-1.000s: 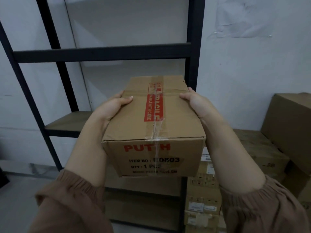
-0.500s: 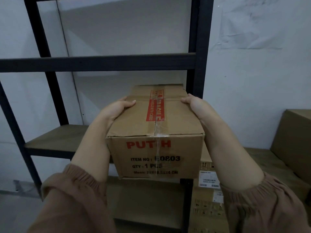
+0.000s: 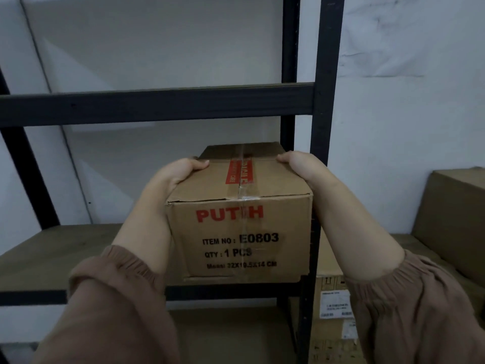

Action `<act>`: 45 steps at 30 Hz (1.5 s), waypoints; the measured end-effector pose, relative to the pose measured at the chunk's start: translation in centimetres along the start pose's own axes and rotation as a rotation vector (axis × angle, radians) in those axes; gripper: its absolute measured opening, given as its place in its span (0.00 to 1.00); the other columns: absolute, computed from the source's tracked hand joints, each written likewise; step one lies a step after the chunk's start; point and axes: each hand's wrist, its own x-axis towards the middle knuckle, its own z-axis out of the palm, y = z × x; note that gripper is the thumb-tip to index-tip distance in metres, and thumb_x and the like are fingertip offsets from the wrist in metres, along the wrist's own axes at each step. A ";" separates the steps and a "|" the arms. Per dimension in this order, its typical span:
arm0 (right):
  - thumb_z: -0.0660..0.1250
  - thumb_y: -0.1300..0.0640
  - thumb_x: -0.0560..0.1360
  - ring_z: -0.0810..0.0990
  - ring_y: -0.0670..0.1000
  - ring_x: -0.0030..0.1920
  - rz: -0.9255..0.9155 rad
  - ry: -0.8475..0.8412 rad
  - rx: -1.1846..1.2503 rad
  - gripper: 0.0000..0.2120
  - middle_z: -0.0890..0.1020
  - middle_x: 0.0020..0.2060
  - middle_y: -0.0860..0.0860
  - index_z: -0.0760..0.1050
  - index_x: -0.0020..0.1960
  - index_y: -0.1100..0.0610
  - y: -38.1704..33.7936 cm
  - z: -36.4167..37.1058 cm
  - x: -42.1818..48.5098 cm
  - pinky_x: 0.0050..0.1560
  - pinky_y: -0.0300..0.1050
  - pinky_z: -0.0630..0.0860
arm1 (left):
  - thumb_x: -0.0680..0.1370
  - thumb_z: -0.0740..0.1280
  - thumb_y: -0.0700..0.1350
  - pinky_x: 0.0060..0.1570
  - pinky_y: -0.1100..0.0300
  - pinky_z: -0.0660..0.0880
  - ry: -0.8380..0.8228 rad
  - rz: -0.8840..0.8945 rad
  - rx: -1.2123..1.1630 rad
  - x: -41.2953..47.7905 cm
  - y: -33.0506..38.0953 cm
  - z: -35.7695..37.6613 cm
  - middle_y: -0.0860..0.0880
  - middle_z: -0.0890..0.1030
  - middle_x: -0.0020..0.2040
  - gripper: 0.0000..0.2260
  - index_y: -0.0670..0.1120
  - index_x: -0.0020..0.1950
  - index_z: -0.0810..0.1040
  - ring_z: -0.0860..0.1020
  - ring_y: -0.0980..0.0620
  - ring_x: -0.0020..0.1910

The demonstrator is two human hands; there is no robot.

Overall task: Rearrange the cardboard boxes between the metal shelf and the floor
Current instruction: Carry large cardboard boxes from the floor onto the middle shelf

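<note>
Recorded at far left a black metal shelf point(image 3: 29, 174), with a slanted upright, a horizontal crossbeam point(image 3: 157, 109) at mid-height and a brown shelf board point(image 3: 52, 253) below it, set against a pale wall point(image 3: 131, 48). Noted a brown gathered left sleeve point(image 3: 110, 298) in the lower left, forearm bare beyond the cuff. Found the left hand point(image 3: 181, 170) gripping the upper left edge of 1 cardboard box point(image 3: 241, 232), thumb laid over the top face, fingers hidden down the side. Located the box at the right end of the shelf board, under the crossbeam, close against the 2 right-hand uprights point(image 3: 325, 101), short end facing the camera. Could not confirm the base resting on the board as opposed to hanging just above it. Read on the near face, in red, "PUTIH", partly crossed by clear tape point(image 3: 242, 191), and in black "ITEM NO : E0803" and "QTY : 1 PCS". Noted a red sticker point(image 3: 237, 170) beside the top seam. Found the right hand point(image 3: 296, 162) bent over the upper right edge of the box, gripping it, fingertips out of sight. Recorded the right sleeve point(image 3: 406, 298) in the lower right. Observed, beyond the shelf to the right, stacked cartons point(image 3: 333, 306) with white labels, low down, and 1 larger plain carton point(image 3: 456, 214) at the far right edge.
</note>
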 end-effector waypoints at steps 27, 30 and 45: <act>0.64 0.39 0.77 0.80 0.42 0.56 -0.470 0.216 -0.166 0.15 0.85 0.49 0.42 0.86 0.47 0.45 3.9 0.1 -3.4 0.53 0.42 0.75 | 0.54 0.75 0.70 0.51 0.61 0.76 -0.408 0.443 0.689 -1.2 0.1 -1.8 0.64 0.76 0.61 0.40 0.68 0.66 0.72 0.77 0.60 0.57; 0.64 0.41 0.78 0.80 0.43 0.52 -0.515 0.389 -0.316 0.16 0.84 0.45 0.43 0.86 0.51 0.48 3.8 0.7 -2.9 0.48 0.38 0.73 | 0.58 0.78 0.66 0.48 0.63 0.74 -0.397 0.440 0.749 -0.5 0.8 -1.3 0.64 0.74 0.60 0.40 0.66 0.68 0.71 0.75 0.61 0.56; 0.56 0.51 0.84 0.79 0.55 0.45 -0.804 0.783 -0.685 0.22 0.80 0.37 0.53 0.83 0.46 0.63 5.7 3.9 2.4 0.42 0.41 0.65 | 0.60 0.81 0.60 0.52 0.69 0.71 0.187 0.744 0.344 4.6 -4.1 2.6 0.52 0.72 0.60 0.26 0.52 0.54 0.81 0.72 0.57 0.56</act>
